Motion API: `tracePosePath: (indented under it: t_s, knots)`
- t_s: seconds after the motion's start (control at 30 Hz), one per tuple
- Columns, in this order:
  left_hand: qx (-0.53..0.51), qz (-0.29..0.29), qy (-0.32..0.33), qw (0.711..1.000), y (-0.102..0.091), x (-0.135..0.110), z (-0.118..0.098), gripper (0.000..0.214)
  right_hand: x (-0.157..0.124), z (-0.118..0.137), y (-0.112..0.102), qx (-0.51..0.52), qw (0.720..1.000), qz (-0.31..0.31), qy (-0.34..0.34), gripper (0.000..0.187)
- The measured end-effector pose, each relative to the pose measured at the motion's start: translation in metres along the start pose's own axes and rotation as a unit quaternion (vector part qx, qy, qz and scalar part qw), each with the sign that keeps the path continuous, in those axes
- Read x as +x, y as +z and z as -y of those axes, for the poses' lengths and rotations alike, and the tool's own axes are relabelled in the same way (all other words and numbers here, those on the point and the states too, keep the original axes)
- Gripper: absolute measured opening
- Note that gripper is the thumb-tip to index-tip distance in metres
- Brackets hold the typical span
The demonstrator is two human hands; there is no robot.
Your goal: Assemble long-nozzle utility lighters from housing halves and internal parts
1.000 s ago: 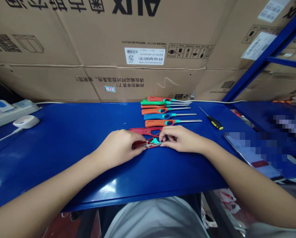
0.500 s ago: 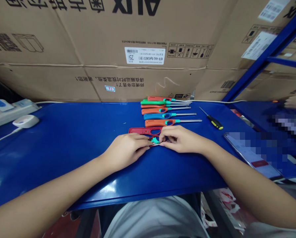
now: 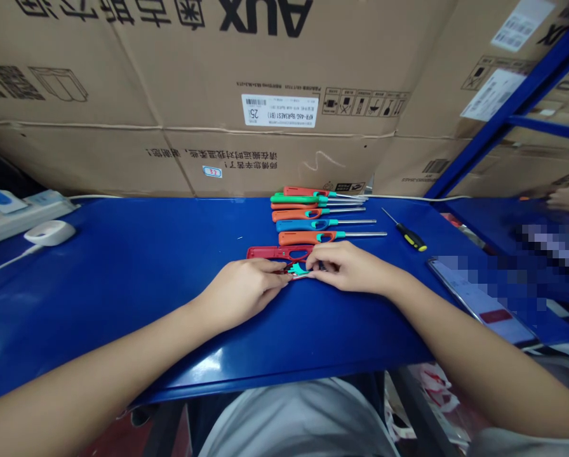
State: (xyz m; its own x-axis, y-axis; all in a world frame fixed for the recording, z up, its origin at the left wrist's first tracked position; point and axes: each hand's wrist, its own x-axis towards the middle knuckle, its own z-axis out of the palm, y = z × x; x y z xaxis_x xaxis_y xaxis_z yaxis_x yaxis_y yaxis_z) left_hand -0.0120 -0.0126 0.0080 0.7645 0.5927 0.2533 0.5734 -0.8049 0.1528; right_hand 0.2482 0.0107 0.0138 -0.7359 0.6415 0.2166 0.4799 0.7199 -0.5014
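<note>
Both hands meet over an opened red lighter body on the blue table. My left hand (image 3: 244, 289) pinches the left end of the lower red half, its fingers closed. From the other side my right hand (image 3: 348, 266) has thumb and forefinger closed at the right end of the same part, covering much of it. Between the fingertips shows a turquoise trigger piece (image 3: 298, 270), with a thin metal edge below it. Just behind the hands lies the other red lighter half (image 3: 268, 252), hollow side up, its right end hidden by my right hand.
Several long-nosed lighters (image 3: 303, 238) in orange, blue and green lie in a row behind. A black-and-yellow screwdriver (image 3: 411, 237) and a phone (image 3: 479, 304) are on the right. A white charger (image 3: 50, 233) and power strip (image 3: 22, 216) stand left. Cardboard boxes (image 3: 194, 76) wall the back.
My right fingertips have shifted very slightly, and a bit more of the metal edge under the turquoise trigger shows. The camera view has tilted a little; otherwise things stay in place.
</note>
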Motion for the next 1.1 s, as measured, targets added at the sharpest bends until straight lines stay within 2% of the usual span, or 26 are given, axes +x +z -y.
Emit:
tracePosePath:
  t_s: [0.2,0.4,0.57,0.7,0.8,1.1]
  knots:
    - [-0.014,0.001,-0.006,1.000,-0.0022,0.0021,0.0008,0.033,-0.0020,0.0000,0.0001,-0.057,0.997,0.018,-0.051,0.018]
    - [-0.016,0.007,-0.012,1.000,-0.0032,0.0019,-0.0008,0.034,-0.0009,0.0005,-0.0003,-0.065,0.998,0.003,-0.025,0.018]
    - [-0.015,0.008,-0.005,1.000,-0.0031,0.0007,-0.0015,0.036,0.0034,-0.0014,0.0006,0.022,0.999,-0.008,0.028,0.013]
    - [-0.007,-0.023,0.017,1.000,-0.0004,-0.0001,-0.0015,0.036,0.0032,-0.0023,-0.0015,0.067,0.997,0.004,0.044,0.009]
    - [0.003,-0.037,0.027,0.999,0.0022,-0.0004,-0.0010,0.035,0.0014,-0.0011,-0.0035,0.055,0.998,0.009,0.031,0.009]
    - [-0.001,-0.028,0.022,0.999,0.0049,-0.0010,0.0016,0.034,-0.0009,-0.0025,-0.0031,0.000,0.999,0.026,-0.037,0.014]
